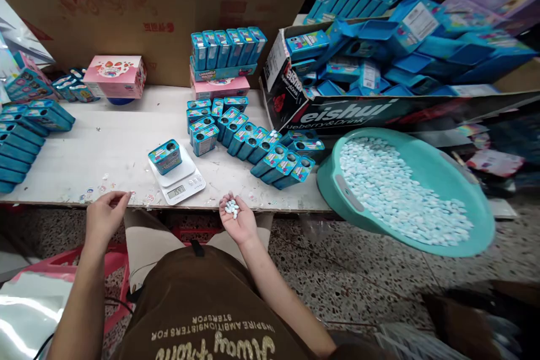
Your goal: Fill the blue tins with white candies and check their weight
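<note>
My right hand (pixel 239 224), palm up and fingers curled, cups a small heap of white and pale blue candies (pixel 232 208) at the table's front edge. At the same edge, farther left, my left hand (pixel 105 218) has thumb and fingertips drawn together. Whether anything is pinched there is too small to tell. Between the hands stands a white digital scale (pixel 180 183) with a lit display. A blue candy tin (pixel 165 157) with a round hole in its top stands upright on it. Right behind the scale, several similar blue tins (pixel 238 132) stand in rows.
A turquoise tub (pixel 343 202) full of candies is at the right. Behind it, a black carton (pixel 320 115) overflows with blue tins. Pink boxes (pixel 116 76) stand at the back. More tins (pixel 19 149) line the left, and tiny stickers (pixel 105 185) dot the white table (pixel 113 140).
</note>
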A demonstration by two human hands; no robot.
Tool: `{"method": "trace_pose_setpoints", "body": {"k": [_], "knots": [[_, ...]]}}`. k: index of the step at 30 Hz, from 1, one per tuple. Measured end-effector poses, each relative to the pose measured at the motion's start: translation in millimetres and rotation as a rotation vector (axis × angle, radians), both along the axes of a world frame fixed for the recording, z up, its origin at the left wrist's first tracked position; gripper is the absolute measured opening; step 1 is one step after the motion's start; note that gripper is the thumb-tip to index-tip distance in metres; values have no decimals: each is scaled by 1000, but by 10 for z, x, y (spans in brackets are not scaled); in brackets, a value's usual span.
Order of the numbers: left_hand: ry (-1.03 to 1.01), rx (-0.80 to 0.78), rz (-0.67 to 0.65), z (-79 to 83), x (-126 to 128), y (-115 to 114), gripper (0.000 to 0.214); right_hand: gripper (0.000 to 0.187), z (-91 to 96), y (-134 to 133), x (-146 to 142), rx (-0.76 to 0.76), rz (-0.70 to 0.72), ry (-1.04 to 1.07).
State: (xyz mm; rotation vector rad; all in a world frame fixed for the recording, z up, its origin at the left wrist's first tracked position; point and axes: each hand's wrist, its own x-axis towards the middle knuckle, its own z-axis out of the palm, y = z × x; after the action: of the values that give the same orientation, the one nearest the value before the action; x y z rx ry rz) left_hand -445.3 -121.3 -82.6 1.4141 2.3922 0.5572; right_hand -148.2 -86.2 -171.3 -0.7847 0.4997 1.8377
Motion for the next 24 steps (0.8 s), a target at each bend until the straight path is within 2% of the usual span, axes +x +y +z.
{"method": "trace_pose_setpoints", "body": {"k": [5, 9, 11, 13, 15, 17, 20, 22, 24], "knots": [[-22, -33, -4, -162, 16, -140, 36, 20, -61, -7, 44, 26, 27, -51], [-41, -13, -52, -242, 22, -89, 37, 17, -82, -19, 21, 56, 51, -82], [-30, 72, -93, -250, 52, 28, 37, 16, -85, -19, 4, 57, 58, -97], [41, 251, -133, -221, 135, 210, 41, 16, -82, -21, -10, 58, 74, -111], [153, 436, -187, -157, 277, 426, 53, 16, -75, -32, -18, 60, 110, -136], [226, 500, -299, -86, 448, 640, 64, 16, -85, -53, -4, 74, 158, -169], [291, 347, -428, -38, 631, 919, 73, 14, -195, -54, 70, 187, 235, -187], [299, 161, -505, -48, 622, 1046, 53, 16, -332, -3, 139, 266, 285, -279], [270, 66, -558, -47, 474, 1096, 34, 19, -475, 80, 200, 326, 334, -400]]}}
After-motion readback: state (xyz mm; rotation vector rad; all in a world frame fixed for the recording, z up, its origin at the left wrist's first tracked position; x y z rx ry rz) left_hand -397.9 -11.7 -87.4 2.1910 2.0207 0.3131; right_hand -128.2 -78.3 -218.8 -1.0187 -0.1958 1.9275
